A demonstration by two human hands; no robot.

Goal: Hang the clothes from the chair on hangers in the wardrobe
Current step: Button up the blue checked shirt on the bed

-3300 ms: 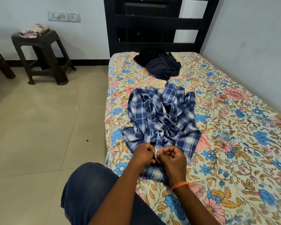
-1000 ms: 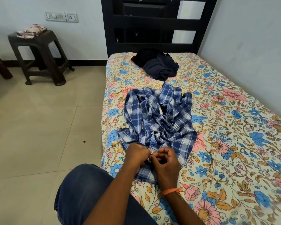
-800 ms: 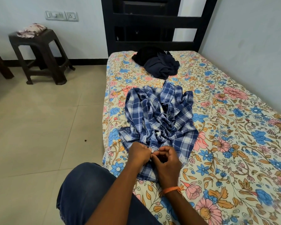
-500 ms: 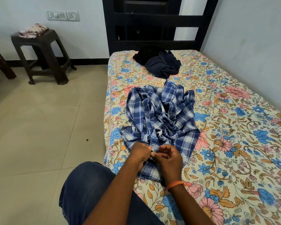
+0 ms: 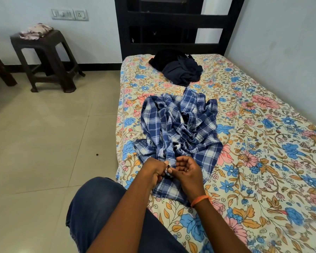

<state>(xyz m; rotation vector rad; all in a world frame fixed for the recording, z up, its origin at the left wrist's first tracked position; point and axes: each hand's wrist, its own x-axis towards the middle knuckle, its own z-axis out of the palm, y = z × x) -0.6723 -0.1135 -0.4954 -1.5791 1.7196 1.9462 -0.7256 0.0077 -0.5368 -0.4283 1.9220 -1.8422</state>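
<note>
A bed with a flowery sheet [image 5: 263, 161] and a black headboard [image 5: 171, 24] stands by pale walls [image 5: 281, 42], with a dark stool [image 5: 44, 57] on the shiny tile floor [image 5: 44, 134].

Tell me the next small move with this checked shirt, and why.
Probably finish working the front edge: the left hand and right hand both pinch the shirt at its near edge, as if at a button. It lies crumpled on the bed, with no hanger in view.
</note>
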